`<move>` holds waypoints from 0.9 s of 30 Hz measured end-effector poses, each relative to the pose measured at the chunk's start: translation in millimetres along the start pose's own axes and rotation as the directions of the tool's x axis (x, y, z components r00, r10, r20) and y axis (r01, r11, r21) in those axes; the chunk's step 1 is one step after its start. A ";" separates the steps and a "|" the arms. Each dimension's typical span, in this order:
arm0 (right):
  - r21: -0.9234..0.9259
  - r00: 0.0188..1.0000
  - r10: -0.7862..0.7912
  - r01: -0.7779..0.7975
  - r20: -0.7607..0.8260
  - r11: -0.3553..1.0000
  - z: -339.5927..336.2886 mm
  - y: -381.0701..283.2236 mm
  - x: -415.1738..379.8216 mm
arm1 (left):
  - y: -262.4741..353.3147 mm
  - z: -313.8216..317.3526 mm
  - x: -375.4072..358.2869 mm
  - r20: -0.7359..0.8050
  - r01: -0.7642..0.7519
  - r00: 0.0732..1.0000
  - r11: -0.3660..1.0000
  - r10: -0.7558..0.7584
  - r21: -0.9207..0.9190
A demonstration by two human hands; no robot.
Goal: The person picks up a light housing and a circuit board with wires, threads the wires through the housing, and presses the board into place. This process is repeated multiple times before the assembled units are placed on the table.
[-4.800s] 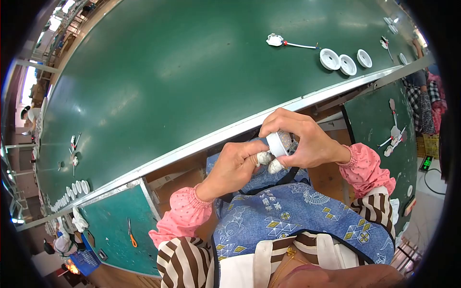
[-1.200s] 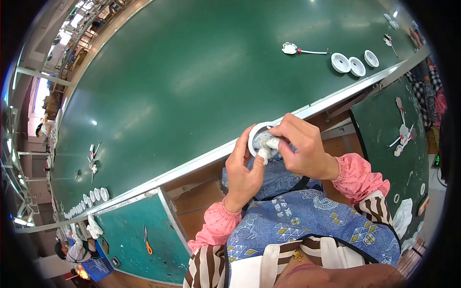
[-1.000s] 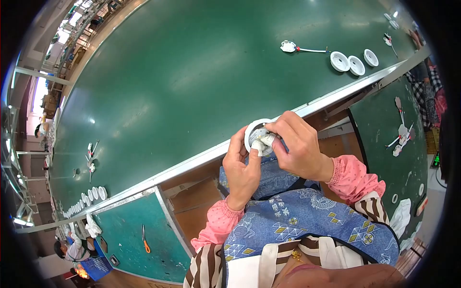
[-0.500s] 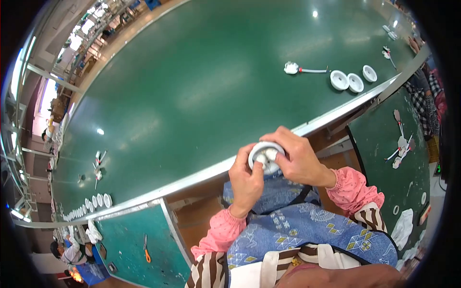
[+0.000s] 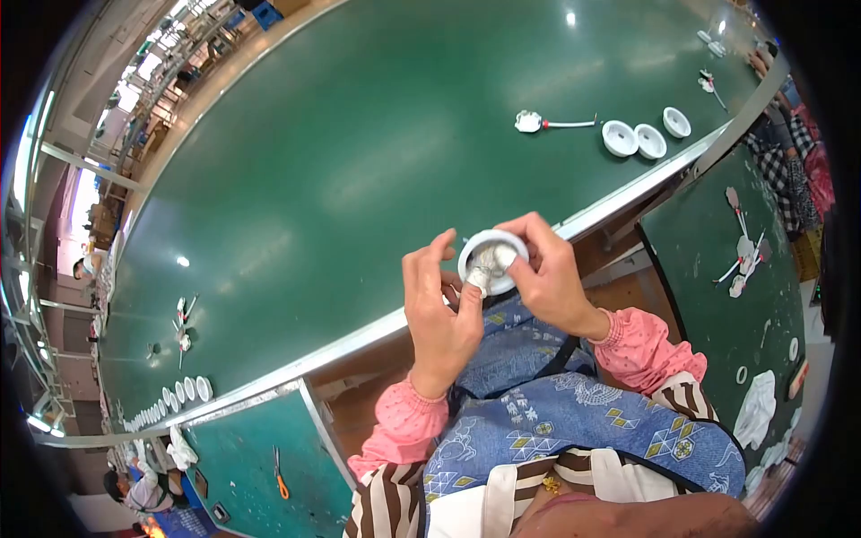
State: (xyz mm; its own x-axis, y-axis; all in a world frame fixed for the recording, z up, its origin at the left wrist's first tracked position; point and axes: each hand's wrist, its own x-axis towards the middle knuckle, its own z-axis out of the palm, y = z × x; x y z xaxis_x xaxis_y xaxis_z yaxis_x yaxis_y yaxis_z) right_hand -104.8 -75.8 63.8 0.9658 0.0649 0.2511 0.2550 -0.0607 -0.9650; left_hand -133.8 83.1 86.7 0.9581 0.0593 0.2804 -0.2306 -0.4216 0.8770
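Observation:
A white round cup (image 5: 465, 266) is held over the front edge of the green table, its hollow side facing me. Inside it sits a whitish part that I cannot make out clearly. My right hand (image 5: 553, 278) grips the rim from the right, with its white-wrapped thumb reaching into the hollow. My left hand (image 5: 438, 309) is at the left of the cup, fingers raised and apart from the rim. Its thumb, also wrapped in white, touches the lower left of the cup's inside.
Three white cups (image 5: 650, 141) and a white piece with a wire (image 5: 529, 122) lie on the green table (image 5: 341, 206). More cups (image 5: 204, 388) line up at left. Wired pieces (image 5: 743, 255) lie on the right side table. Orange-handled scissors (image 5: 282, 485) rest at lower left. Other people sit along the table.
The left fingers have come off the rim and spread, while the right hand keeps its grip. The cup has shifted slightly up and left and is tilted a little.

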 end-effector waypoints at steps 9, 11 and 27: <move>-0.023 0.993 0.015 -0.012 0.120 1.000 9.8 -4.1 -6.3 | -25.8 21.1 -20.6 -0.136 0.024 0.988 0.933 -0.078 -0.360; -0.098 0.983 -0.077 0.095 0.168 0.991 6.8 -6.5 -2.2 | -29.6 16.9 -21.8 -0.086 0.033 0.995 0.957 -0.060 -0.290; 0.172 0.997 0.080 -0.078 -0.007 0.982 25.6 10.3 -4.4 | -24.8 12.8 -7.6 0.089 0.224 0.974 0.809 -0.209 -0.543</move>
State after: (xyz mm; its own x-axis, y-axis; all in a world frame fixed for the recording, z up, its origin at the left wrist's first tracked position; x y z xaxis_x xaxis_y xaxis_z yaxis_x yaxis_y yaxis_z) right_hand -107.6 -51.2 50.8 0.9834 0.0533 0.1737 0.1674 0.1062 -0.9802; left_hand -133.2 81.4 57.9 0.9964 0.0650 0.0547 -0.0647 0.1636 0.9844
